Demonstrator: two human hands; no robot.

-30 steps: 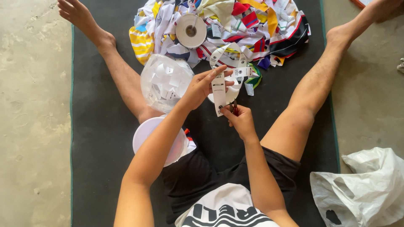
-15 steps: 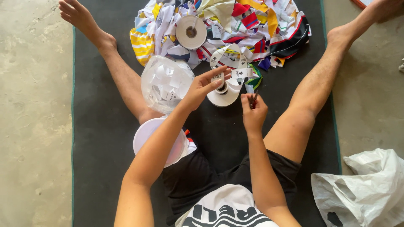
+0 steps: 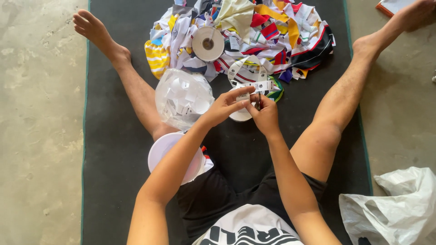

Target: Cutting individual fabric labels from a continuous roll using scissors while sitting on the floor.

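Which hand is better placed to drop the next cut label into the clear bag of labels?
Probably the left hand: it pinches the white label strip right beside the clear bag, which lies on its side. The right hand holds small scissors and sits farther from the bag.
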